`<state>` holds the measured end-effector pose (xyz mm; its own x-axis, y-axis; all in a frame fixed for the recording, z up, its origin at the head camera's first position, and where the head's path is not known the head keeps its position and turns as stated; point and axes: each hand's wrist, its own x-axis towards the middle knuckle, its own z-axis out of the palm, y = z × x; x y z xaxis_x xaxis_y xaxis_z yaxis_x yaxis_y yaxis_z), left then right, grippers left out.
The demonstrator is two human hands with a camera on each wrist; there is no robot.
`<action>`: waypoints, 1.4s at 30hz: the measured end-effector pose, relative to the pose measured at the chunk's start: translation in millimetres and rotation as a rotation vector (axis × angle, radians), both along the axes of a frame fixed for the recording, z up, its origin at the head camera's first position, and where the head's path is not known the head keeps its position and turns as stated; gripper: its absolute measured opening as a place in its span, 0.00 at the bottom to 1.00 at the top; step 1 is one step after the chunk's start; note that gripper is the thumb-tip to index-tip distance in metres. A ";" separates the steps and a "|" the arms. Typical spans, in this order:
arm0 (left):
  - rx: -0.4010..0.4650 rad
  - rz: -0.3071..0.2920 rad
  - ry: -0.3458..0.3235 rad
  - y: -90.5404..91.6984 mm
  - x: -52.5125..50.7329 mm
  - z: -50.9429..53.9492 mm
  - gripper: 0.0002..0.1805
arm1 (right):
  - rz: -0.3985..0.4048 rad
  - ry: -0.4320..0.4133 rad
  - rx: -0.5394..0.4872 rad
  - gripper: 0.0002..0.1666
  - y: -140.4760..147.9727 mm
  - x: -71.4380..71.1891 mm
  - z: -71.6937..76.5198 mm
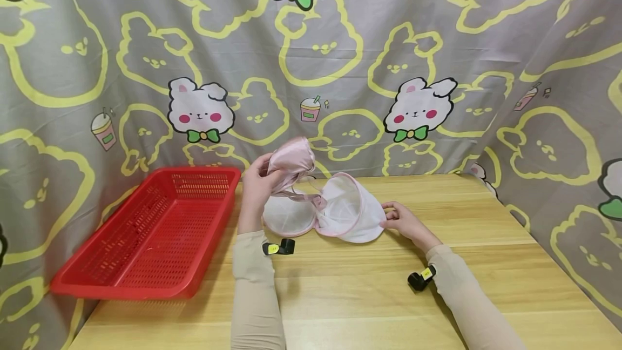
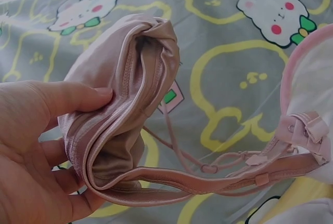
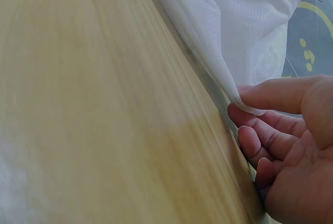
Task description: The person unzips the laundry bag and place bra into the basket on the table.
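Observation:
A pink satin bra (image 1: 293, 162), its cups folded together, is held up in my left hand (image 1: 256, 185). In the left wrist view the thumb lies over the bra's fabric (image 2: 96, 70), with the fingers behind it. Its straps and band (image 2: 208, 182) trail right to the white mesh laundry bag. That bag (image 1: 371, 217), pink-edged and gaping, lies on the table; its round lid (image 1: 289, 216) is spread out to the left. My right hand (image 1: 405, 221) pinches the bag's right side; the right wrist view shows mesh (image 3: 244, 42) between thumb and fingers.
A red plastic basket (image 1: 189, 280) with slotted walls stands on the left of the wooden table (image 1: 355, 296). Behind and beside the table hangs a grey curtain (image 1: 262, 64) with cartoon animals. Each sleeve bears a small black camera (image 1: 286, 246) at the wrist.

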<state>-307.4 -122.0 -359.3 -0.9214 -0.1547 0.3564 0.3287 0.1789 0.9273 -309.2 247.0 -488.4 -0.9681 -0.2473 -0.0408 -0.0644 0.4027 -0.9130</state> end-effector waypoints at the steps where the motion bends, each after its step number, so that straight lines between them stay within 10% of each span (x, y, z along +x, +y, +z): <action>1: 0.000 0.004 0.000 -0.8 0.2 0.1 0.23 | -0.003 -0.002 0.001 0.33 -0.7 -0.3 0.5; 25: -0.082 0.062 0.041 -0.8 -6.8 1.2 0.21 | -0.002 -0.014 0.034 0.34 1.7 -4.4 -3.2; 42: -0.252 0.068 0.006 -7.7 -9.5 21.9 0.24 | -0.010 -0.027 0.025 0.34 1.8 -4.4 -1.4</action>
<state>-316.9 -129.8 -337.5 -0.9096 -0.1222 0.3972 0.3134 0.4261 0.8487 -313.7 248.8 -489.8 -0.9690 -0.2359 -0.0731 -0.0355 0.4260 -0.9040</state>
